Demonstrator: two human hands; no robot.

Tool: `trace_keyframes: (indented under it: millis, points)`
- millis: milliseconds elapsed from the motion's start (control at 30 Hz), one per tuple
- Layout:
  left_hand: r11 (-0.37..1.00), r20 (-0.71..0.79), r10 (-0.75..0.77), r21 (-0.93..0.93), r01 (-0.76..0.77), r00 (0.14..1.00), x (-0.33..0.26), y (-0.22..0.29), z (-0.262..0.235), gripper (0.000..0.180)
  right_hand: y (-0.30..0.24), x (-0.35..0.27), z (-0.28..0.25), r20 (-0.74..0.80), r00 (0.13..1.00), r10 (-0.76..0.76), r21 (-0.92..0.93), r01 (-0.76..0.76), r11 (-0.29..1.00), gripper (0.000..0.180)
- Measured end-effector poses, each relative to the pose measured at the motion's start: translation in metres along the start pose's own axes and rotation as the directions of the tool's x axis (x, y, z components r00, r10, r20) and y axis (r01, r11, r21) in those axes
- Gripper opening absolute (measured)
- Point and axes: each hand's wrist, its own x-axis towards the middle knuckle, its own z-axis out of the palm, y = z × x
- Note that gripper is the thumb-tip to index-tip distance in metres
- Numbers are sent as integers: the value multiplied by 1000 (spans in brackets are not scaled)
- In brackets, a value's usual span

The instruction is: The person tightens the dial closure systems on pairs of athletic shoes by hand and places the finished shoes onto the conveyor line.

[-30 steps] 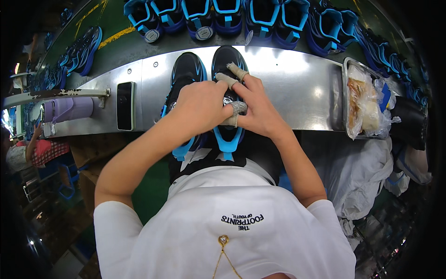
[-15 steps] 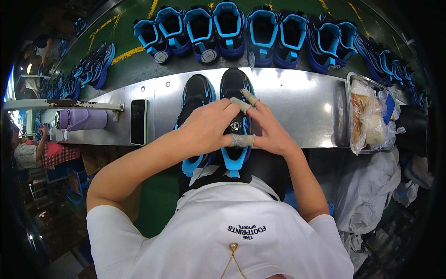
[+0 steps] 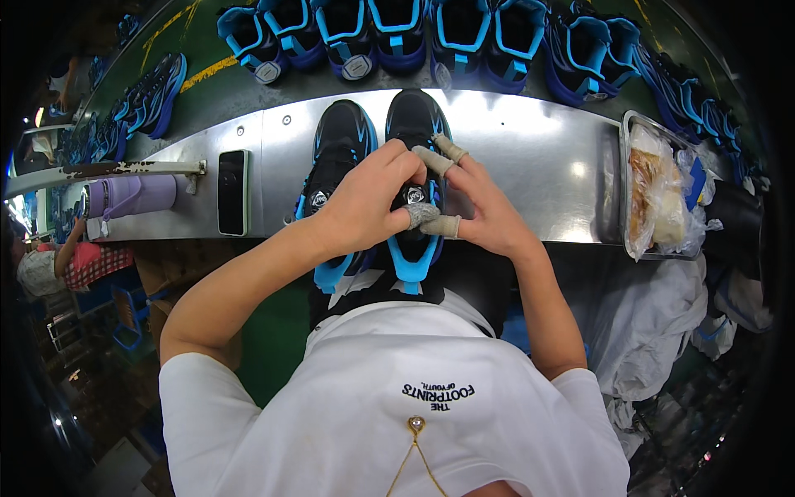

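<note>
Curling over a round-toed black shoe [image 3: 411, 112], fingers of the left hand [image 3: 363, 202] and cloth-tipped right hand [image 3: 490, 215] touch its upper; whether they pinch anything cannot be told. Blue-trimmed, it rests beside its mate [image 3: 338, 126], toes on a smooth, shiny metal bench [image 3: 534, 170].

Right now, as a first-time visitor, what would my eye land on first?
Probably the left hand and right hand, some digits covered in wraps, meeting at picture centre over the right-hand one of two black-and-blue shoes. Beyond the shiny metal worktop, a curving row of similar shoes fills the top. A lilac bottle lies at the left; a metal tray of plastic-wrapped items sits at the right.
</note>
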Motion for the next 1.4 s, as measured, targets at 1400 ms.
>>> trace_keyframes:
  millis: [1400]
  points:
    - [997, -341, -62, -68, 42, 938, -23, 1, 26, 32, -29, -9, 20, -84, 986, -143, -285, 114, 952, 91]
